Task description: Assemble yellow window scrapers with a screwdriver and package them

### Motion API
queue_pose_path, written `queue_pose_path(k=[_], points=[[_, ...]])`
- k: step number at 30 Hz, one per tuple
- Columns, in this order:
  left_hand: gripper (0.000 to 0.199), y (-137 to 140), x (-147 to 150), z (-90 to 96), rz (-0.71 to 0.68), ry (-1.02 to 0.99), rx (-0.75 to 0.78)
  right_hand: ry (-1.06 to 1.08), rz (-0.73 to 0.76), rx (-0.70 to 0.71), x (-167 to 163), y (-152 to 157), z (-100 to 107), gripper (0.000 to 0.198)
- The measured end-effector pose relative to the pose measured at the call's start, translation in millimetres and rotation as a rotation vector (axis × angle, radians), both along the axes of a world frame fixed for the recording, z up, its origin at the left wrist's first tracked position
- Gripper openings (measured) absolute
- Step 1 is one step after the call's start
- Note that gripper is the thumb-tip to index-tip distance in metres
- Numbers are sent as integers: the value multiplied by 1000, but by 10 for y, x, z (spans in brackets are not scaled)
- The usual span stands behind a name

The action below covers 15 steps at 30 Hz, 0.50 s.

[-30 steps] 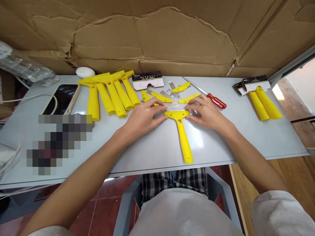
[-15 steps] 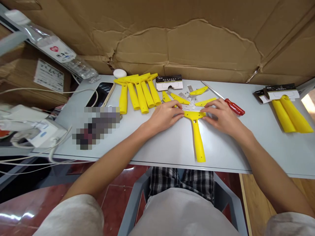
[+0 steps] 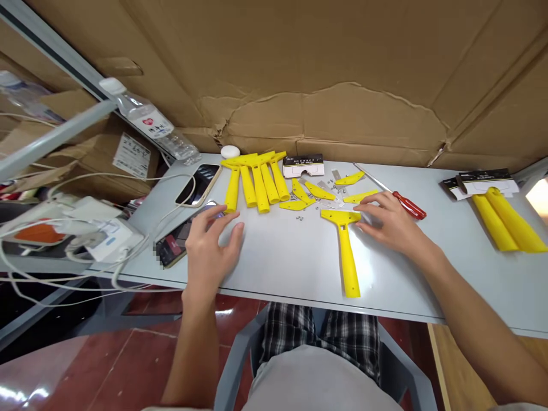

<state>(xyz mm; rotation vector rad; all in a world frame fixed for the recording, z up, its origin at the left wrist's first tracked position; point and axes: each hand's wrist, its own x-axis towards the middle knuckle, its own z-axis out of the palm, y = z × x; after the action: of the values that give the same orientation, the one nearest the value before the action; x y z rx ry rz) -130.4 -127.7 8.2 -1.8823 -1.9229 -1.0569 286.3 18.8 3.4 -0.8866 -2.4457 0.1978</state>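
A yellow T-shaped scraper (image 3: 347, 260) lies on the table, its wide head away from me and its handle pointing towards me. My right hand (image 3: 387, 221) has thumb and fingertips around the right end of that head. Off to the left, my left hand (image 3: 210, 245) hovers with fingers apart and holds nothing, beside a dark phone (image 3: 173, 251) that it partly covers. Beyond the scraper are loose yellow head pieces (image 3: 319, 190), thin metal blades (image 3: 336, 201) and small screws (image 3: 299, 218). A screwdriver with a red handle (image 3: 410, 205) lies past my right hand.
Several yellow scrapers (image 3: 258, 182) stand in a row at the back left. Near them are a second phone (image 3: 199, 184), a round white object (image 3: 230, 152) and a black-and-white card package (image 3: 303, 165). Packaged yellow handles (image 3: 507, 220) lie right. Cables (image 3: 141, 245) and a plastic bottle (image 3: 158, 128) are left.
My left hand has let go of the scraper's head and moved left to the phone, its fingers spreading. My right hand stays at the head's right end. The camera view has shifted.
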Motion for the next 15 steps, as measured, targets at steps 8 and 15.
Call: queue_pose_path(k=[8,15], points=[[28,-99,-246,-309,-11,44,-68,13,-140,-5,131,-195,162,27],[25,-134,-205,-320,-149,77,-79,39,-248,-91,493,-726,-29,33]])
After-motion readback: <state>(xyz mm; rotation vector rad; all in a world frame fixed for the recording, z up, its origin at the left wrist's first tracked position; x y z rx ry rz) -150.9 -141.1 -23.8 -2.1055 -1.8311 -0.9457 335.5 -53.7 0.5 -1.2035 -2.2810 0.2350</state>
